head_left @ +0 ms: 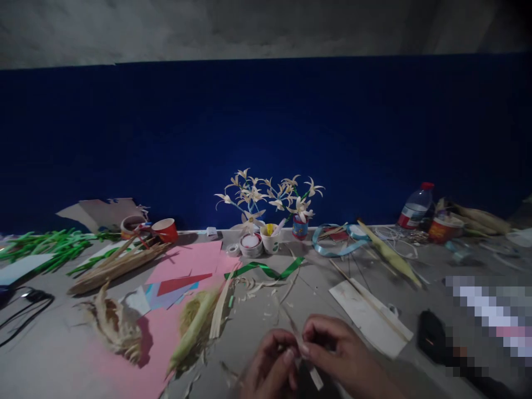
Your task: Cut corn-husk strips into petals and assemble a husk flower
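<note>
Near the front edge of the table, my left hand and my right hand meet with their fingers bent. A narrow pale strip of corn husk runs between them, pinched by the thumb and fingers of my right hand. My left fingertips close on it too, at its left side. The strip's upper end points away from me and its lower end hangs below the fingers. Left of my hands lie a green corn husk and several cut husk strips. Small husk scraps are scattered on the grey table.
Husk flowers stand in cups at the back. A green ribbon, pink paper, a white card with a thin stick, and a dark object surround my hands. A plastic bottle stands back right.
</note>
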Tool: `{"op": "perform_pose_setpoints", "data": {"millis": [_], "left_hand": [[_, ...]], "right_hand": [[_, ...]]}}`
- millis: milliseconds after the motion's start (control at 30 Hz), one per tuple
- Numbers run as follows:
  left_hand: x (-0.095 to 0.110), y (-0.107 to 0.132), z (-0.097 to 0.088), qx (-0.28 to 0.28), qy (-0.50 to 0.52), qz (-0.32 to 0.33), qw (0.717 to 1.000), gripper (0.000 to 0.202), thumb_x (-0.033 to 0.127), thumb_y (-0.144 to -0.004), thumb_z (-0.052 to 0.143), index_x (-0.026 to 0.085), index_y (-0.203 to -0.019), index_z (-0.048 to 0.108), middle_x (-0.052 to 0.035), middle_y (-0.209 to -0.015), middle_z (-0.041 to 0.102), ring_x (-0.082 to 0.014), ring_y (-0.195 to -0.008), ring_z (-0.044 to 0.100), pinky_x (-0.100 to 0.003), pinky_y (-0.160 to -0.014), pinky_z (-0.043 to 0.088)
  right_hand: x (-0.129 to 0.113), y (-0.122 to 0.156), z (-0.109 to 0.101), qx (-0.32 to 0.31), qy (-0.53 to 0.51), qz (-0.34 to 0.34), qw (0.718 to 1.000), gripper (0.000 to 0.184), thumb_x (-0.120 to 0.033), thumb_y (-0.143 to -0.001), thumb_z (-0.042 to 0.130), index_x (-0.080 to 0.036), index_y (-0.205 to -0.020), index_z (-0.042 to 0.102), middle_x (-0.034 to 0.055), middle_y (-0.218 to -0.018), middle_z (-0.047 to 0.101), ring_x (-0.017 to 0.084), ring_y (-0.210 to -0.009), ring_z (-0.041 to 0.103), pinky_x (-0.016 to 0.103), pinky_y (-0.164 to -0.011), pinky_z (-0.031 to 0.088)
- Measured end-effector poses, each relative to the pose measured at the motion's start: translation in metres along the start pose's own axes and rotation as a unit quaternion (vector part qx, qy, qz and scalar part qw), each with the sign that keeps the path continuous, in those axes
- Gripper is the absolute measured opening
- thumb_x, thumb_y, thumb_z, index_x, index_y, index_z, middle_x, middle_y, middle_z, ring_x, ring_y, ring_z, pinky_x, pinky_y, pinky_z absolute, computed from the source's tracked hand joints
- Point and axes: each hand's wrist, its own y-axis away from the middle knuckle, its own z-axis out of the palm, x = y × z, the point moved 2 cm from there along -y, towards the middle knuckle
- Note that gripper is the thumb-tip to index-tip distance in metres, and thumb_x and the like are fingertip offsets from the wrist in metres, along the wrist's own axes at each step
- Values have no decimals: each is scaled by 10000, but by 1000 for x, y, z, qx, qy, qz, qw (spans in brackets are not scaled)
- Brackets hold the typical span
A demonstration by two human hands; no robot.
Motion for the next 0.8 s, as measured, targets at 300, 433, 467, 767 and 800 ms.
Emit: {"op": "perform_pose_setpoints", "data": {"millis": [300,433,467,767,800], "left_hand": [[40,6,8,125,-156,153,968,278,421,-741,746,179,-679,626,14,-661,542,-120,-600,465,-214,-586,398],[37,8,3,97,-199,117,968,291,446,-733,739,176,-692,636,19,-612,531,-127,-596,474,-213,-566,376],[37,8,1,99,-204,108,968,293,447,-732,738,177,-689,632,21,-612,529,-128,-599,477,-212,-566,376],[48,3,-12,140,-248,145,947,272,431,-805,661,178,-722,608,9,-625,575,-137,-596,533,-216,-564,401],[48,3,-12,147,-252,143,946,260,423,-796,671,181,-723,608,10,-627,578,-139,-601,537,-216,-570,406]], "right_hand": [[16,6,12,-16,-15,6,1000,114,-288,-751,573,-198,-684,555,-16,-678,581,168,-691,540,260,-632,404],[23,8,10,-3,-34,13,999,163,-314,-800,550,-201,-682,547,-37,-643,539,147,-648,522,237,-585,389],[24,10,7,4,-18,7,1000,192,-332,-832,535,-202,-691,551,-37,-648,539,147,-654,527,235,-588,392],[68,33,-28,68,374,-35,924,179,-196,-822,557,-228,-968,657,74,-987,702,253,-889,676,346,-755,523],[72,35,-29,67,386,-44,919,212,-172,-811,548,-226,-980,665,82,-1001,706,252,-882,685,347,-755,536]]}}
